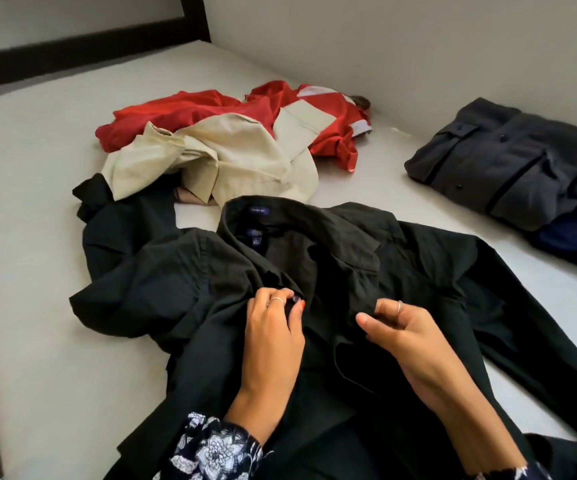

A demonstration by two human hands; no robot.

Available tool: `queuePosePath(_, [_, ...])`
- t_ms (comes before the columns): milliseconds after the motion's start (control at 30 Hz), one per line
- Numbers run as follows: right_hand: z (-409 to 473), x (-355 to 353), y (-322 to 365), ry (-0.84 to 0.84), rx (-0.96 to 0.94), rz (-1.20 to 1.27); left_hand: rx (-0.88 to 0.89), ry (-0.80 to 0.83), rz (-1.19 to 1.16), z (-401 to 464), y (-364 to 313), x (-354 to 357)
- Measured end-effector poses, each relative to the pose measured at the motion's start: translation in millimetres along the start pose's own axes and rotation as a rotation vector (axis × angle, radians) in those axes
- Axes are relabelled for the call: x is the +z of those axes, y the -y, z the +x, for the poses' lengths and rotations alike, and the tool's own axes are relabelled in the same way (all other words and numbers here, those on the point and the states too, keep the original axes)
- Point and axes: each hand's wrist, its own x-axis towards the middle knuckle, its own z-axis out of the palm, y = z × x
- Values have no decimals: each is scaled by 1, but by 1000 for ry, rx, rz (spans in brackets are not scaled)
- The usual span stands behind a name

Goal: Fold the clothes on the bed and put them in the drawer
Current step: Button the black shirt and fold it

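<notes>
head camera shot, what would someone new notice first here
The black shirt spread open across the near part of the bed draws the eye first, with the left hand pinching its front edge and the right hand curled beside it at the opening. Behind it lies a red and cream clothes heap, and a folded grey shirt sits at far right.

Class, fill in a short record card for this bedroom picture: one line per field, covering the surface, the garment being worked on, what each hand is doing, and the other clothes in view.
Surface: white bed
Garment in work: black shirt, spread out, collar away from the person
Left hand: pinches the shirt's front edge
Right hand: fingers curled on the opposite front edge
Folded already: grey shirt, on something dark blue
Unfolded heap: beige garment over red garments
</notes>
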Motion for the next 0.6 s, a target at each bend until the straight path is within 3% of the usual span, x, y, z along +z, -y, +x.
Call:
queuePosePath(100, [0, 5, 2, 36, 44, 214, -31, -7, 7, 3, 0, 2])
queuePosePath(233, [1, 10, 0, -35, 62, 281, -32, -3, -89, 1, -3, -3])
queuePosePath(400, [-1, 21, 6, -173, 8, 272, -119, 34, -294, 1, -14, -38])
queuePosePath(600, [-18, 51, 24, -208, -134, 16, 61, 19, -257, -5, -17, -80])
